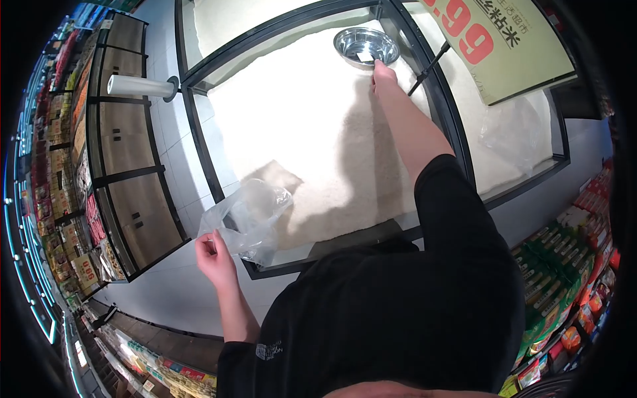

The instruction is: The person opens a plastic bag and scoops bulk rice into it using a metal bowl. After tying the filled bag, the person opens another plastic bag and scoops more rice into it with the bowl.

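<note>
A clear plastic bag (249, 215) hangs from my left hand (215, 255), whose fingers are pinched on its edge at the bin's near left corner. My right hand (383, 74) reaches to the far right of the bin and grips the near rim of a shiny metal bowl (355, 41). The bowl rests on or just above the white rice (298, 132) that fills the black-framed bin; which of the two I cannot tell. A small pale patch shows inside the bowl.
A yellow price sign (504, 50) on a black stand leans over the bin's right side. A roll of plastic bags (139, 87) sticks out left of the bin. Shelves with packaged goods (63, 199) stand at left, and more packages (557, 265) at right.
</note>
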`<action>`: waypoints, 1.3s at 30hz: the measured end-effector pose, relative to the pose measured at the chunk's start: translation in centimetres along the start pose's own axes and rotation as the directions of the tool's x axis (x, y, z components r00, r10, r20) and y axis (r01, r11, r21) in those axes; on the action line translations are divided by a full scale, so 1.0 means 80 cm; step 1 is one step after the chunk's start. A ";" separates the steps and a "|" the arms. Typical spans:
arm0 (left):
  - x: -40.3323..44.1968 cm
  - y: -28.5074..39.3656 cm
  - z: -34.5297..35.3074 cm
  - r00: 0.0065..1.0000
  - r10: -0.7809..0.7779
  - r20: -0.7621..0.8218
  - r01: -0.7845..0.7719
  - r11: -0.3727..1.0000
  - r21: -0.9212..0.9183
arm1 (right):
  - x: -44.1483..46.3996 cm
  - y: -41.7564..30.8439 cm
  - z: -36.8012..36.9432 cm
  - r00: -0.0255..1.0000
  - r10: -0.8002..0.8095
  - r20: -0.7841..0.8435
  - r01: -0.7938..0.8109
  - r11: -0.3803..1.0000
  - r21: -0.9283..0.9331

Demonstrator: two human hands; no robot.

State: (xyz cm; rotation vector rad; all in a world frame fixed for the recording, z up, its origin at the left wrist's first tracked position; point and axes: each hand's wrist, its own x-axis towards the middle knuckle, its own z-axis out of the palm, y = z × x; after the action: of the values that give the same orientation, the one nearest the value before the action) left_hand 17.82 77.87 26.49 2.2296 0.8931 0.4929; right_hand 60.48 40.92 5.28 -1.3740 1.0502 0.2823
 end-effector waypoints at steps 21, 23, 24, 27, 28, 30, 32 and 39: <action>-0.025 0.000 -0.008 0.998 -0.054 0.023 0.056 0.990 -0.128 | -0.136 0.111 -0.111 0.817 -0.515 0.261 0.535 0.845 -0.007; -0.022 -0.006 -0.010 0.999 -0.016 0.029 0.021 0.984 -0.174 | -0.206 0.121 -0.160 0.839 -0.497 0.222 0.530 0.838 -0.127; -0.021 -0.007 -0.010 1.000 0.007 0.027 -0.001 0.978 -0.207 | -0.215 0.138 -0.183 0.744 -0.634 0.211 0.668 0.705 -0.238; -0.025 -0.010 -0.020 0.997 0.047 0.063 -0.028 0.963 -0.267 | -0.218 0.188 -0.263 0.459 -0.842 0.285 0.820 0.278 -0.500; -0.023 -0.014 -0.016 0.996 0.066 0.062 -0.045 0.955 -0.294 | -0.223 0.192 -0.284 0.427 -0.845 0.322 0.810 0.200 -0.551; -0.024 -0.023 -0.016 0.993 0.093 0.078 -0.063 0.945 -0.322 | -0.237 0.210 -0.321 0.390 -0.831 0.396 0.782 0.072 -0.619; -0.027 -0.029 -0.017 0.991 0.088 0.104 -0.048 0.940 -0.338 | -0.255 0.223 -0.344 0.358 -0.808 0.468 0.762 -0.036 -0.646; -0.053 -0.038 -0.024 0.979 0.050 0.198 0.020 0.942 -0.335 | -0.291 0.256 -0.335 0.381 -0.609 0.696 0.715 -0.284 -0.639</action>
State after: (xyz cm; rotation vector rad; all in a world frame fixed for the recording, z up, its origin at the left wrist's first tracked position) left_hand 12.43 77.38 25.31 1.9337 0.6319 0.3822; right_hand 21.36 31.39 13.04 -2.8565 -0.4673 0.0375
